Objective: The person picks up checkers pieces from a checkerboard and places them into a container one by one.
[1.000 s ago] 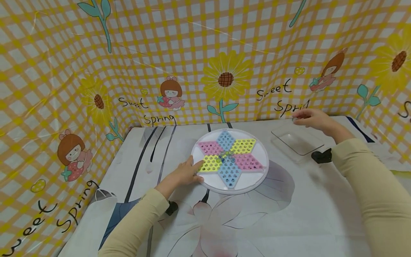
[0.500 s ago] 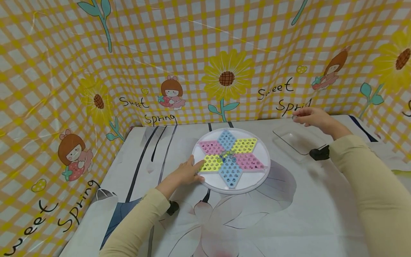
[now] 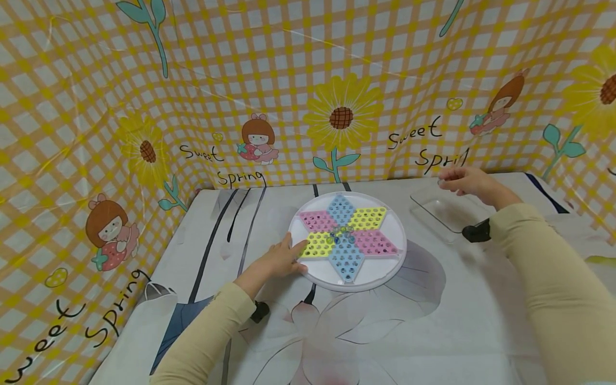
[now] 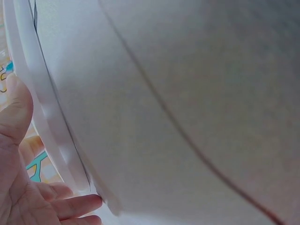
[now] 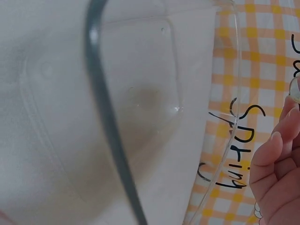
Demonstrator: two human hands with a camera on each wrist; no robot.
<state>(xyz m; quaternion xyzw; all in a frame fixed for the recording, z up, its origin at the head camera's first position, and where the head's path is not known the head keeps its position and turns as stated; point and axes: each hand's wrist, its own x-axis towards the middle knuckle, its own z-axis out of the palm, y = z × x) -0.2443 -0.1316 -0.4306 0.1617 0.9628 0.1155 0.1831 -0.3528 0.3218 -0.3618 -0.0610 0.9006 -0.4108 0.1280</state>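
Note:
A round white Chinese checkers board (image 3: 300,219) with a pink, yellow and blue star lies mid-table in the head view. Several glass marbles (image 3: 351,240) sit around the star's centre. My left hand (image 3: 283,258) rests on the board's left edge, fingers spread; in the left wrist view its fingers (image 4: 77,206) extend beside the rim. Above the far part of a clear glass container (image 3: 435,218), my right hand (image 3: 469,183) pinches a clear marble (image 5: 295,90) between its fingertips. The container's inside shows no marbles in the right wrist view.
A flower-printed white cloth (image 3: 433,342) covers the table. Behind and beside it hangs a yellow checked curtain (image 3: 289,80). Black wrist-camera mounts (image 3: 476,231) sit under both sleeves, the right one overlapping the container's near corner in the head view.
The head view has shifted slightly. My right hand stays over the container with the marble, its wrist dipping a little. My left hand keeps its place on the board's edge.

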